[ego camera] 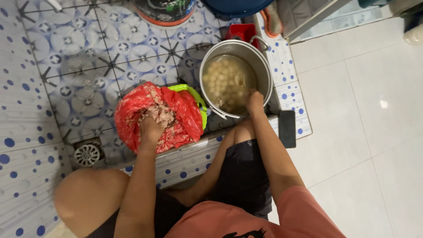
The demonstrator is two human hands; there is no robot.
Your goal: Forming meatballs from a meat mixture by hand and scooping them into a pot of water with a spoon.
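Left hand [150,125] closed on minced meat [162,115] inside red bag [132,115]. Right hand [254,100] at pot [264,72] rim, 5 o'clock, pinching thin utensil; grip detail unclear. Open white floor [361,123] at 3 o'clock.

Red bag [132,110] – silver pot [264,66] – blue-dotted white tiles [26,132].

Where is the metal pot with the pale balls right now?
In the head view, the metal pot stands upper centre on the tiled floor, right of the red bag, under the right hand.
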